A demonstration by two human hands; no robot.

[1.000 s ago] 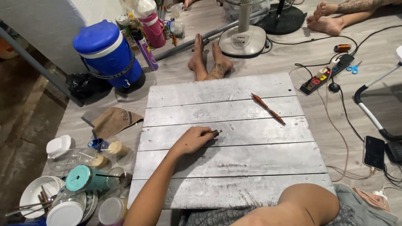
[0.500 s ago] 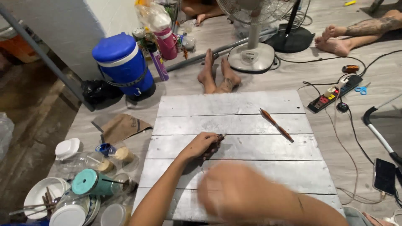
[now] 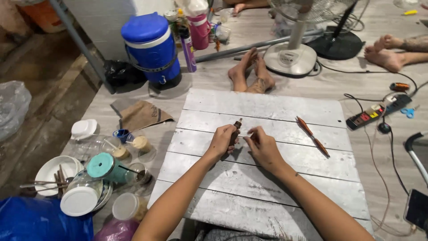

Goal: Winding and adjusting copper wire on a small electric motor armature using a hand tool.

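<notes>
left hand [image 3: 221, 142] is closed around a short brown stick [image 3: 236, 130], tip poking up and away over the white board [image 3: 267, 178]. right hand [image 3: 262, 146] sits just beside it, fingers loosely curled, holding nothing, nearest the tip.

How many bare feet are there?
4. Two feet lie side by side on the floor just beyond the white board. Two more feet are at the far right, near the fan base. Others may be out of view.
</notes>
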